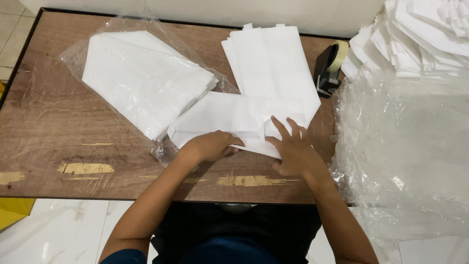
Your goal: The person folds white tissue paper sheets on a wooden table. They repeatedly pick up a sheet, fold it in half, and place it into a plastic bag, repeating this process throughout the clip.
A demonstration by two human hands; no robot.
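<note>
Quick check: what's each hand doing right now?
Left hand: curled, gripping the white paper bag.
Right hand: open, fingers spread, pressing flat on the same bag.

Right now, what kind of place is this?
Probably a small packing workspace: a worn wooden table, stacks of white paper bags, clear plastic wrapping and a tape dispenser.

The near left of the wooden table (63,146) lies bare, so a hand can pass freely there, along the near edge too. Farther left, a plastic bag of folded white sheets (144,80) blocks the far corner. In the middle, flat white bags (268,73) cover the surface up to the far edge. At the far right, a tape dispenser (328,66) stands in a narrow gap. The right side is closed off by crumpled clear plastic (405,146) and a tall stack of white bags (420,34).
</note>
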